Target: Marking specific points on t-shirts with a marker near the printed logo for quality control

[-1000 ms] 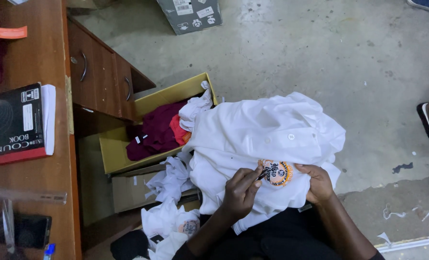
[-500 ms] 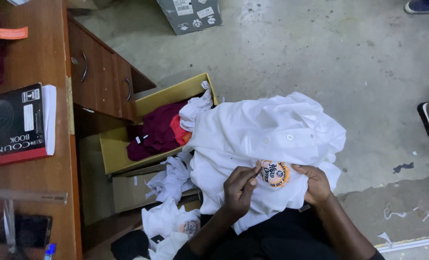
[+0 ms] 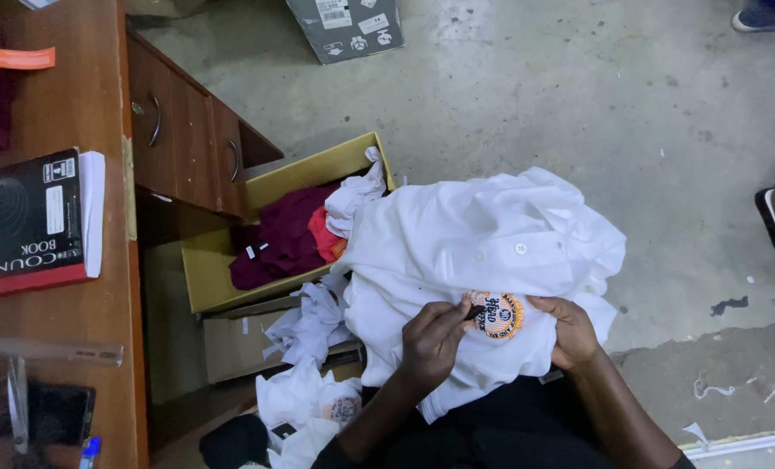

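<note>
Between both hands (image 3: pixel 500 334), round badge (image 3: pixel 497 313)

Concrete floor (image 3: pixel 526 113) fills the view: a grey carton (image 3: pixel 344 26) sits at twelve o'clock, and an open yellow box (image 3: pixel 231 287) lies left of centre. At nine o'clock the wooden bench (image 3: pixel 66 104) carries a black book (image 3: pixel 23 217) and an orange slip (image 3: pixel 18 59).

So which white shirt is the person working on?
The big white shirt spread on the lap, with the round orange badge. Both hands touch it. The other white shirts lie crumpled lower down by the boxes, untouched.
</note>
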